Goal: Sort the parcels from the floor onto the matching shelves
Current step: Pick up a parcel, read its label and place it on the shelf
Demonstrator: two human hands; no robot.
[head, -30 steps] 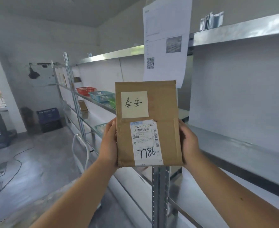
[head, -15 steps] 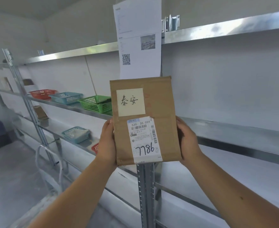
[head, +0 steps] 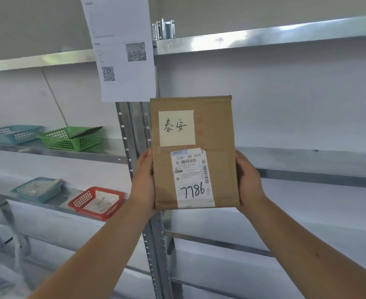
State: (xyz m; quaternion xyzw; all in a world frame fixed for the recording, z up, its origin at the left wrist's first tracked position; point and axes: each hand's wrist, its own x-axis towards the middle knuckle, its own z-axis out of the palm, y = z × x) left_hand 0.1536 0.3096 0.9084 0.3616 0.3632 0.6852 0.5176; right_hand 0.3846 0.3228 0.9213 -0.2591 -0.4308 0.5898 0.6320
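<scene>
A brown parcel [head: 194,152] stands upright, long axis vertical, between both hands in front of metal shelves [head: 307,162]. The left hand [head: 143,182] and right hand [head: 247,182] clamp its 2 side edges, fingers hidden behind it. Left of the fingers, a green basket [head: 70,139] holds a dark flat item; lower, a red basket [head: 96,201] and a blue basket [head: 37,188] hold pale packets. The shelf right of the fingers looks bare.

Both bare forearms reach up and forward from the near edge, converging toward the middle. The left hand [head: 144,180] is closed with its thumb forward at the left of the gap between the 2 hands. The right hand [head: 247,182] mirrors it at the right, fingers wrapped behind, wrists roughly level.
</scene>
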